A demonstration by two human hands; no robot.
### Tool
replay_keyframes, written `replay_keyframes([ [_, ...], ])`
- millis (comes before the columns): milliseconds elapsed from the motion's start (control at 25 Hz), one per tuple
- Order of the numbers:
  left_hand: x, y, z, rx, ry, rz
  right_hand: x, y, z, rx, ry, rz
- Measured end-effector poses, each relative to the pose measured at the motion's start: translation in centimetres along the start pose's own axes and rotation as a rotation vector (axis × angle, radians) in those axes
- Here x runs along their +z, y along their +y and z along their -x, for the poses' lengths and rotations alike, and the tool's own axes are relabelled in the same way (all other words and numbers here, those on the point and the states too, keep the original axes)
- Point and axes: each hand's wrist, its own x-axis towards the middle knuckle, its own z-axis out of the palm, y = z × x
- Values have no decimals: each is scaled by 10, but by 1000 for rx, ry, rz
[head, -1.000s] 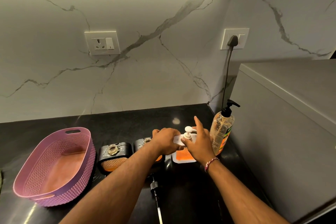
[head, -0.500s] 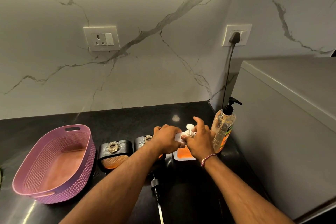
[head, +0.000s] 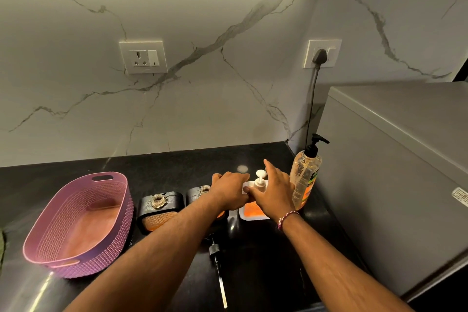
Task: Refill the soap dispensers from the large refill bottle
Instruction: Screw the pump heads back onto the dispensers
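A white soap dispenser point(head: 252, 213) with orange liquid stands on the black counter, its white pump point(head: 260, 178) on top. My left hand point(head: 231, 191) grips the dispenser's left top edge. My right hand point(head: 272, 192) holds the pump's collar, forefinger raised. Two black dispensers stand to the left with open necks: one point(head: 160, 206) in plain sight, the other point(head: 200, 192) partly behind my left wrist. The large refill bottle point(head: 305, 177), clear with a black pump, stands upright just right of my right hand. A loose black pump with its tube point(head: 217, 266) lies on the counter between my forearms.
A purple perforated basket point(head: 76, 223) sits at the left of the counter point(head: 164, 167). A grey appliance point(head: 395, 172) walls off the right side, its cable plugged into a wall socket point(head: 322, 54). A second socket point(head: 143, 57) is on the marble backsplash.
My right hand has shifted around the white pump, its forefinger curling in and lifting again. My left hand keeps its hold on the white dispenser.
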Motion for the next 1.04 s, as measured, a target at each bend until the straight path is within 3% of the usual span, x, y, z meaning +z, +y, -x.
replay_keyframes([
  [120, -12, -2, 10, 26, 80, 16, -4, -10, 4, -93, 117, -20],
  [320, -43, -20, 44, 74, 325, 225, 1, -52, 25, -355, 460, -166],
  [440, -42, -41, 80, 36, 474, 313, 11, -70, 42, -380, 239, -347],
  [520, -27, -55, 104, -8, 487, 293, 29, -65, 48, -263, -24, -243],
  [720, 33, -68, 139, -123, 277, 175, 72, -47, 63, 9, -516, 125],
  [880, 60, -68, 142, -229, 35, 203, 87, -42, 74, 85, -620, 239],
  [1040, 62, -66, 137, -235, -44, 255, 88, -44, 79, 124, -598, 195],
])
